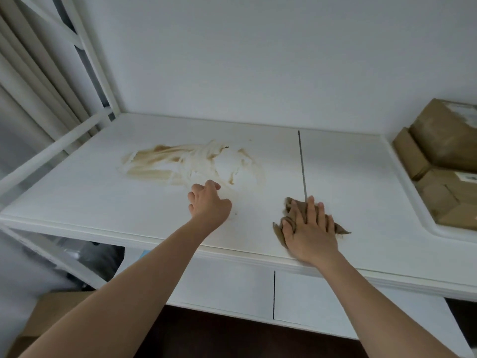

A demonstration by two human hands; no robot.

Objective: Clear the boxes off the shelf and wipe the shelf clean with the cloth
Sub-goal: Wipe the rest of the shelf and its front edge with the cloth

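Looks like a storage corner in a home or small stockroom. Cues: white metal-framed shelf (335,177) with laminate boards, set against a plain white wall (258,47). Taped brown cardboard boxes (444,161) with shipping labels stacked at the right end. Another cardboard box (49,316) sits on the floor, lower left. Beige pleated curtain (31,81) hangs at left, beyond the frame, so more domestic than industrial. Dark floor (232,337) below. Brown smeared stain (180,164) on the shelf board.

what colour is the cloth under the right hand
Brown. The cloth lies crumpled under the flat right hand on the white shelf; seen in the head view.
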